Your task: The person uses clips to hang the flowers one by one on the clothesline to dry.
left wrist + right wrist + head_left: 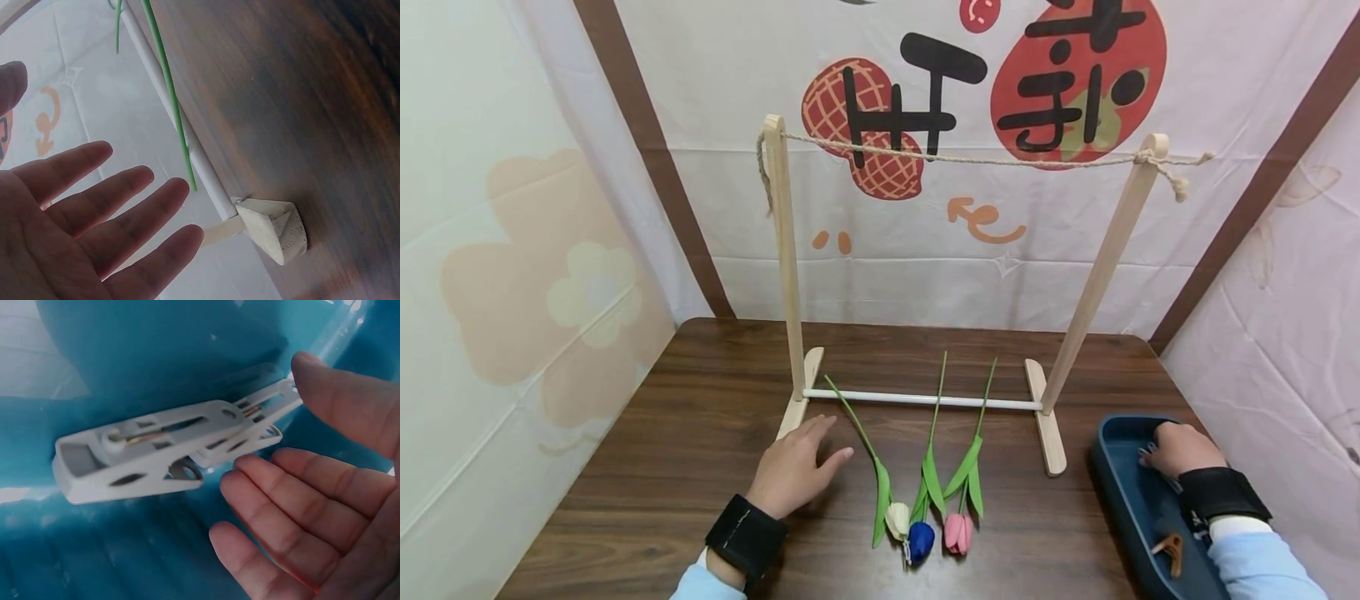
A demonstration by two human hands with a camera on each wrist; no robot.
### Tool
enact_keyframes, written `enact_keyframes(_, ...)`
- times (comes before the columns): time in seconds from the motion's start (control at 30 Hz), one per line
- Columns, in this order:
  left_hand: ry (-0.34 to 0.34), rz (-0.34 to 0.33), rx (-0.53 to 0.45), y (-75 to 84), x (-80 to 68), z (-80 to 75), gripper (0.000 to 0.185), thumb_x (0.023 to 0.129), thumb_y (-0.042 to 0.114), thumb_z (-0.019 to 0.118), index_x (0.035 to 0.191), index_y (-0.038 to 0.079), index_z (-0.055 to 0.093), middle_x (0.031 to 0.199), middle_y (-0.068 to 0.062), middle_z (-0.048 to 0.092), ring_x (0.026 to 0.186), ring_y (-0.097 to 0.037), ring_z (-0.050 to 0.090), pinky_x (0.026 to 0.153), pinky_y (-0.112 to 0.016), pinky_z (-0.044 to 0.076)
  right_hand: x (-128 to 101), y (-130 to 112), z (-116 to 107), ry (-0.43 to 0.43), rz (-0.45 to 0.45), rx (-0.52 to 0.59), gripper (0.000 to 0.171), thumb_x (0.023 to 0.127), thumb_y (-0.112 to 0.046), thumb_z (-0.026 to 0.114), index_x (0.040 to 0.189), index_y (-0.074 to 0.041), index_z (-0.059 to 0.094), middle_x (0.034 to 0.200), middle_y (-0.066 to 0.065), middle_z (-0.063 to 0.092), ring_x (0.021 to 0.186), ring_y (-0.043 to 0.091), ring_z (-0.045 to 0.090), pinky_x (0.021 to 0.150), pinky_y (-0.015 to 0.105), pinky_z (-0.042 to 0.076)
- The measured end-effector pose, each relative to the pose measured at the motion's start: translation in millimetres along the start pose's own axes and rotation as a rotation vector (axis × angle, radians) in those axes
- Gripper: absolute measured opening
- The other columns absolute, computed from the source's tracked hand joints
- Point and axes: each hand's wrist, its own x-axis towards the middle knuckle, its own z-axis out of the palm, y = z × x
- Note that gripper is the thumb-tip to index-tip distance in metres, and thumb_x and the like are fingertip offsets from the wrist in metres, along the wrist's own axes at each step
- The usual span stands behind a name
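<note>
My right hand (1183, 454) is down in the blue tray (1101, 467), its thumb and fingers spread around the end of a white clothespin (259, 419). A second white clothespin (137, 453) lies overlapping it against the tray's wall. My left hand (793, 467) hovers over the table with its fingers loosely extended, holding nothing. Just right of it lie a white tulip (897, 521), a blue tulip (921, 542) and a pink tulip (958, 533). Their blooms face me, and their green stems cross the stand's white bar (887, 397).
A wooden stand has a left post (786, 267) and a right post (1105, 267), with a rope (962, 158) strung between their tops. In the tray's near part lies a brown clothespin (1171, 554). Printed cloth (737, 225) hangs behind the wooden table (700, 400).
</note>
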Motion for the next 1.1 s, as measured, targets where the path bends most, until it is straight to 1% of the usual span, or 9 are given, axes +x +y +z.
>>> enact_keyframes(0.23, -0.017, -0.008, 0.003, 1.3, -0.1, 1.7, 0.061, 0.091, 0.047, 0.065, 0.135, 0.006, 0.057, 0.133, -0.019, 0.056, 0.119, -0.035, 0.055, 0.092, -0.052, 0.045, 1.3, 2.2, 6.1, 0.009, 0.01, -0.01, 0.025, 0.082, -0.014, 0.074, 0.063, -0.008, 0.058, 0.06, 0.003, 0.048, 0.055, 0.02, 0.049, 0.054, 0.036, 0.039)
enact_keyframes(0.47, -0.02, -0.012, 0.001, 1.0, 0.3, 2.3, 0.06, 0.091, 0.047, 0.065, 0.135, 0.007, 0.057, 0.133, -0.019, 0.055, 0.119, -0.036, 0.055, 0.092, -0.053, 0.045, 3.1, 3.0, 8.2, 0.06, -0.001, -0.007, 0.027, 0.082, -0.012, 0.073, 0.061, -0.008, 0.058, 0.059, 0.004, 0.049, 0.052, 0.02, 0.049, 0.052, 0.037, 0.04)
enact_keyframes(0.73, -0.025, -0.008, 0.007, 0.9, 0.2, 2.3, 0.061, 0.091, 0.048, 0.064, 0.135, 0.007, 0.056, 0.134, -0.019, 0.055, 0.119, -0.036, 0.055, 0.092, -0.053, 0.045, 3.7, 1.1, 11.8, 0.062, 0.028, 0.006, 0.034, 0.084, -0.013, 0.071, 0.055, -0.012, 0.053, 0.054, 0.0, 0.046, 0.05, 0.018, 0.048, 0.05, 0.033, 0.037)
enact_keyframes(0.97, -0.039, -0.024, 0.003, 2.1, 0.7, 2.9, 0.061, 0.092, 0.049, 0.063, 0.136, 0.007, 0.056, 0.135, -0.019, 0.054, 0.119, -0.036, 0.055, 0.091, -0.054, 0.045, -1.7, -4.0, 7.1, 0.078, 0.009, 0.024, 0.03, 0.085, -0.013, 0.071, 0.059, -0.01, 0.056, 0.056, 0.001, 0.047, 0.052, 0.019, 0.047, 0.05, 0.033, 0.035)
enact_keyframes(1.1, -0.052, -0.028, 0.002, 2.4, 1.1, 3.8, 0.062, 0.092, 0.05, 0.062, 0.136, 0.007, 0.056, 0.135, -0.019, 0.054, 0.121, -0.036, 0.054, 0.092, -0.054, 0.044, -6.4, -3.0, 3.4, 0.098, -0.018, 0.042, 0.03, 0.086, -0.015, 0.069, 0.06, -0.01, 0.055, 0.056, 0.001, 0.045, 0.051, 0.019, 0.046, 0.049, 0.033, 0.033)
